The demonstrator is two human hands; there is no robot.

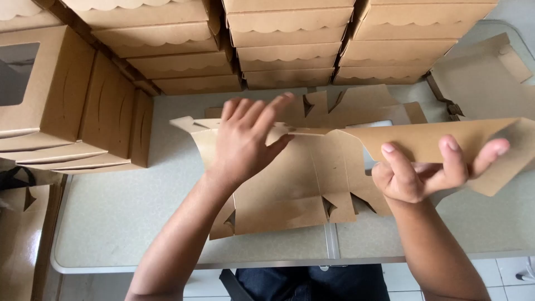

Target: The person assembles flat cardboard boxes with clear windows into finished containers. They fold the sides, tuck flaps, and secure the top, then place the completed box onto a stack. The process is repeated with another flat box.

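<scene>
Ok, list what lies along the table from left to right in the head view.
Assembled window boxes → left hand on the unfolded cardboard blank → right hand gripping the blank's raised flap → flat blank at the far right.

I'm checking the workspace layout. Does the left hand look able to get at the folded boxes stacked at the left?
Probably yes: the left hand rests on the flat cardboard blank, and only bare table separates it from the stacked boxes.

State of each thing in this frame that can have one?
Box blank: unfolded, partly creased, held over the table.
Left hand: open, palm pressing on the blank.
Right hand: gripping the blank's raised flap.
Stacked boxes: folded, closed, piled in columns.
Window boxes: assembled, lying on their sides.
Spare blanks: flat, unfolded.
Table: bearing it all.
</scene>
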